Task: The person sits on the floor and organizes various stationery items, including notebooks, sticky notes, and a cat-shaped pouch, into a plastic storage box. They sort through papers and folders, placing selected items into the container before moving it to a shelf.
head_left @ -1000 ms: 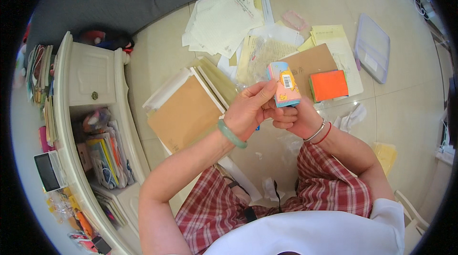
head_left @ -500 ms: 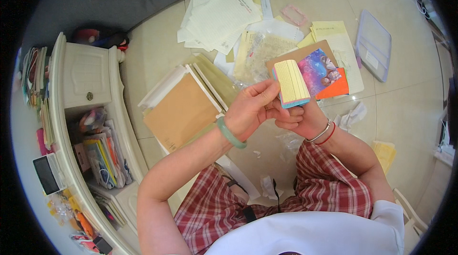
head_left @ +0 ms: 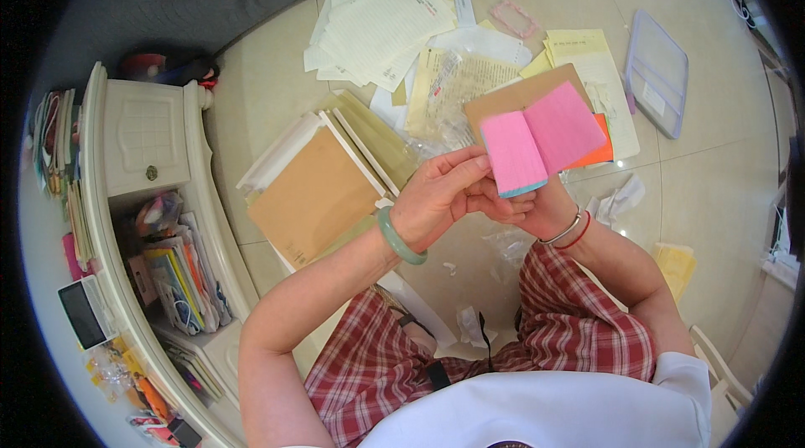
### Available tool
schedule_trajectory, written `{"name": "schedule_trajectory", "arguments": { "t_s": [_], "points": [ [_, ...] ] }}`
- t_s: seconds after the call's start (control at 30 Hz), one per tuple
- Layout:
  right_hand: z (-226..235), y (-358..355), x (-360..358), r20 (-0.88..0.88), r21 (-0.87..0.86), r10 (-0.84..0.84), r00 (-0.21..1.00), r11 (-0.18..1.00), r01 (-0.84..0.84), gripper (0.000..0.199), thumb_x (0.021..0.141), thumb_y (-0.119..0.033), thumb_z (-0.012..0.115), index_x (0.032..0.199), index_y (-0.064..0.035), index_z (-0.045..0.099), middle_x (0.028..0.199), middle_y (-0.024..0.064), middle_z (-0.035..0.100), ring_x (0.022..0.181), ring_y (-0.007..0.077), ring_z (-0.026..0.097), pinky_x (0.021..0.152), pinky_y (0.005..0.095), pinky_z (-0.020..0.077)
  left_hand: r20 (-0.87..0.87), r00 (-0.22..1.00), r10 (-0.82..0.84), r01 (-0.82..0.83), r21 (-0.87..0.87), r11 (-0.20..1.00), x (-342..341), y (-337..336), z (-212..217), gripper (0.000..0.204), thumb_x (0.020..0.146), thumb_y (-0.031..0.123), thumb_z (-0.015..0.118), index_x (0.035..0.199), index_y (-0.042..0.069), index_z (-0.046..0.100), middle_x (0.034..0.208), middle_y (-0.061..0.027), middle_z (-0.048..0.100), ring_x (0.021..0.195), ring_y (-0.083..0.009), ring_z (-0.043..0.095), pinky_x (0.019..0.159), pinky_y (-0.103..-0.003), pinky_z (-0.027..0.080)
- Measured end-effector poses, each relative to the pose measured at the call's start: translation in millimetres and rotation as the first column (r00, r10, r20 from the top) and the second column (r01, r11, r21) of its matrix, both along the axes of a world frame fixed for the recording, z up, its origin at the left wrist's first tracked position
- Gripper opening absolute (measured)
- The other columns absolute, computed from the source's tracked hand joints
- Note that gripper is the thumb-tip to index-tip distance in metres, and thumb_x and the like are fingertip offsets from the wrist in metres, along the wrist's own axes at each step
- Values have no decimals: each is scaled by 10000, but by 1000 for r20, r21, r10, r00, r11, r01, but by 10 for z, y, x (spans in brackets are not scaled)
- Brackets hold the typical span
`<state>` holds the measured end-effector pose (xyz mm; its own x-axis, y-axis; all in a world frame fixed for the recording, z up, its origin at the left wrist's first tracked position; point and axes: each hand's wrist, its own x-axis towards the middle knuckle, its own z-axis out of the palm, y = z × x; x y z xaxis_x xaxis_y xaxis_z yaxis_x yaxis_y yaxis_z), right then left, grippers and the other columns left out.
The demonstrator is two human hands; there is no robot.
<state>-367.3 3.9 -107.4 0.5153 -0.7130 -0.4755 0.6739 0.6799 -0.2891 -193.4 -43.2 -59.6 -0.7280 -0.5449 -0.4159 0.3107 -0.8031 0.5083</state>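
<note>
The left hand [head_left: 449,188] and right hand [head_left: 552,207] both grip a little book [head_left: 513,150], open at pink pages [head_left: 563,128], above the floor [head_left: 708,196]. Its blue bottom edge [head_left: 523,190] is close to the hands. The book hides part of the orange pad [head_left: 599,149]. Lots of floor shows on the right.

Small notepad [head_left: 530,145]: shut a second ago, patterned cover up; now open just beyond the left hand [head_left: 446,196] and right hand [head_left: 545,207].
Left side [head_left: 512,155]: yellow and lined half a second ago; now pink.
Right side [head_left: 567,125]: a purple-blue picture then; now pink, spread beyond the right hand.
Orange pad [head_left: 603,145]: mostly bare a second ago; now largely behind the right side.
</note>
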Motion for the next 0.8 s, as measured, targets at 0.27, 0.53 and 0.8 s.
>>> {"name": "schedule_trajectory", "arguments": {
  "t_s": [0.27, 0.53, 0.8],
  "points": [
    [69, 9, 31, -30, -70, 24, 999, 997, -26, 351, 935, -421, 393, 793, -128, 525, 495, -68, 359, 422, 38, 328, 475, 198, 314, 5, 997, -73, 73, -36, 997, 45, 8, 26, 321, 956, 179, 433, 1186, -39, 484, 969, -156, 625, 854, -273, 654, 774, -375, 534],
    [138, 42, 49, -96, -118, 49, 994, 991, -60, 444, 936, -471, 358, 1002, -82, 563, 560, -49, 430, 425, 47, 301, 437, 194, 245, 82, 991, -106, 109, -36, 993, 50, 32, 111, 285, 935, 208, 468, 1104, -11, 537, 924, -138, 648, 822, -229, 651, 715, -345, 524],
    [39, 64, 23, -183, -82, -28, 983, 997, 13, 380, 931, -449, 394, 949, -110, 565, 555, -65, 397, 441, 48, 298, 441, 204, 228, 56, 985, -161, 162, -19, 987, 97, 57, -3, 280, 921, 166, 454, 1095, -35, 542, 965, -147, 639, 838, -249, 652, 740, -348, 530]
  ]
}}
